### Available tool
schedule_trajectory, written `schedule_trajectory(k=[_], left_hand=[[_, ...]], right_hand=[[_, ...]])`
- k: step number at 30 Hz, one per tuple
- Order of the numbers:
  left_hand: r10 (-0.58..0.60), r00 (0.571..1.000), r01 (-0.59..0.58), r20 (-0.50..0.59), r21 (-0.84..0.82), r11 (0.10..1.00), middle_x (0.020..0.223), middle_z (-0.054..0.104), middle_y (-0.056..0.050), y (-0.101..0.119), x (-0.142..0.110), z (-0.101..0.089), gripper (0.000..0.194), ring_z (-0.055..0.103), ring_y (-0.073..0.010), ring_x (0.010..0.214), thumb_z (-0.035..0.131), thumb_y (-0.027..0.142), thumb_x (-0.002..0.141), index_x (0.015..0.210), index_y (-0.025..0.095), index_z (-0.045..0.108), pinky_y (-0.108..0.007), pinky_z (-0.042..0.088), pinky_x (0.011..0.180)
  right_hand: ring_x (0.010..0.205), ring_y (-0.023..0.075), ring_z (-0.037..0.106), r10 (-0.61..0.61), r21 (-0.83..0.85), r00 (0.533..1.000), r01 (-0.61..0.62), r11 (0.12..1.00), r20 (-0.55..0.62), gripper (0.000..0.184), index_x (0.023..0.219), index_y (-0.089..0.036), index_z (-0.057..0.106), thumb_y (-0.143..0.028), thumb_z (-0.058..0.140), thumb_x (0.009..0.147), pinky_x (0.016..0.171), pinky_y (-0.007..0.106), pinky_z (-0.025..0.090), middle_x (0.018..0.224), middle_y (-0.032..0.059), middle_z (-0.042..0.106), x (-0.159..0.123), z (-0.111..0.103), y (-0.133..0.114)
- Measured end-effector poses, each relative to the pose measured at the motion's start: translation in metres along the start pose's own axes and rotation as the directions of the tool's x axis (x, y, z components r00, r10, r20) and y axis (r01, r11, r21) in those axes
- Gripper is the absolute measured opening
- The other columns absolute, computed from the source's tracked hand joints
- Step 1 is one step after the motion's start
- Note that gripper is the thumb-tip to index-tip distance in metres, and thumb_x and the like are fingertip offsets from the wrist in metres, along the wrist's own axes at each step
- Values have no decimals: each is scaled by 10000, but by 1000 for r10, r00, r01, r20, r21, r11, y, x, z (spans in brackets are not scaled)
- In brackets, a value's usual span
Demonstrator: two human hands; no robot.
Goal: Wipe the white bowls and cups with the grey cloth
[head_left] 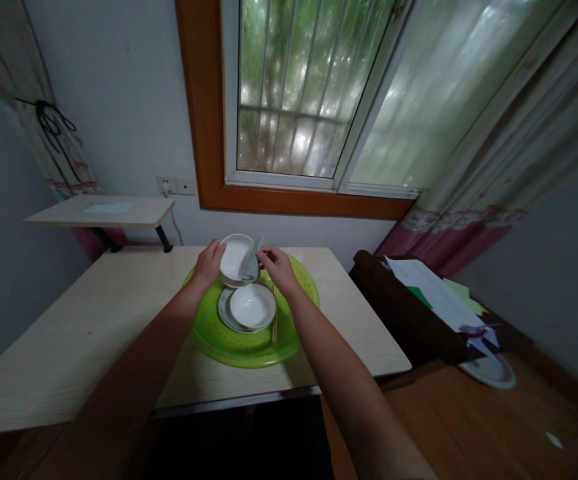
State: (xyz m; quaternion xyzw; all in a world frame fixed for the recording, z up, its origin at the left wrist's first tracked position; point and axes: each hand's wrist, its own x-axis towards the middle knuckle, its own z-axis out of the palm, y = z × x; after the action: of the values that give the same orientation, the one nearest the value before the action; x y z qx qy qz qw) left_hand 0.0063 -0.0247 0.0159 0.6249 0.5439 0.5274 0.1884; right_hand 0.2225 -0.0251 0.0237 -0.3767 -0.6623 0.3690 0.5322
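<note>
The tray (261,357) is bright lime green; toward its far edge a plain white bowl (233,251) meets a grey-green cloth (251,267) with what looks like a fine speckle. Closer to the tray's near edge, a second bowl (253,305), also plain white, tops a greyish-white plate (225,313), with yellowish-tan chopsticks (275,330) toward the right edge. The table (69,313) is pale beige with faint wood grain, and at its far left corner a similarly pale stand (61,212) has black legs.
</note>
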Motion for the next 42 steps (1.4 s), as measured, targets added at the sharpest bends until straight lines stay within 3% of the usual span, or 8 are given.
schedule_trajectory(k=[3,6,12,20,26,32,36,42], left_hand=[[8,1000,-8,23,2,1000,997,703,-72,4,-1,0,450,625,-228,917,401,552,930,1043,201,660,-347,484,856],[9,1000,-10,25,7,1000,977,698,-64,7,-1,0,434,618,-224,902,403,541,927,1038,210,660,-342,478,844],[10,999,-10,41,3,1000,963,694,-55,7,-2,0,415,613,-212,890,422,544,916,1005,210,651,-334,477,850],[5,997,-3,76,-23,1000,972,704,-58,11,-3,2,386,617,-212,899,456,527,888,997,214,653,-325,480,838],[-14,1000,15,18,-66,998,965,686,-54,5,0,2,393,609,-210,904,429,539,902,965,212,637,-326,475,846],[-25,1000,23,-15,-105,994,962,669,-59,-3,3,3,381,609,-222,938,417,554,907,904,221,603,-345,485,886],[-24,999,19,-32,-140,990,961,657,-70,-8,4,5,368,615,-232,974,387,533,926,878,226,584,-370,486,945],[-71,997,69,-3,-198,978,1020,669,-85,-13,8,10,332,617,-244,1075,433,519,901,877,221,577,-384,474,1028]], right_hand=[[929,183,666,-146,-258,961,207,944,235,294,972,-208,733,-428,539,952,904,326,503,969,47,748,-5,6,-4],[1121,217,638,-196,-472,867,424,773,459,295,1001,-216,764,-350,502,994,1043,379,429,1052,60,765,-10,11,-10],[1248,253,591,-259,-612,800,587,531,542,330,1105,-181,739,-325,453,1028,1163,473,317,1156,100,747,-16,19,-17],[1390,282,461,-329,-656,829,559,507,453,399,1283,-119,662,-350,477,1015,1220,490,244,1408,165,605,-15,19,-17],[1175,286,584,-249,-763,870,493,419,425,493,971,-163,782,-473,404,1039,1071,478,353,1109,161,742,-20,22,-25],[952,224,634,-208,-663,791,600,448,575,518,1009,-196,782,-487,356,1054,992,421,394,964,101,750,-22,22,-30],[1081,233,611,-261,-598,747,653,466,612,518,1239,-188,700,-521,355,1045,1042,401,407,1169,106,700,-24,25,-27],[1336,268,515,-288,-585,730,674,451,619,608,1458,-169,502,-572,408,1012,1229,485,227,1436,141,573,-27,32,-22]])
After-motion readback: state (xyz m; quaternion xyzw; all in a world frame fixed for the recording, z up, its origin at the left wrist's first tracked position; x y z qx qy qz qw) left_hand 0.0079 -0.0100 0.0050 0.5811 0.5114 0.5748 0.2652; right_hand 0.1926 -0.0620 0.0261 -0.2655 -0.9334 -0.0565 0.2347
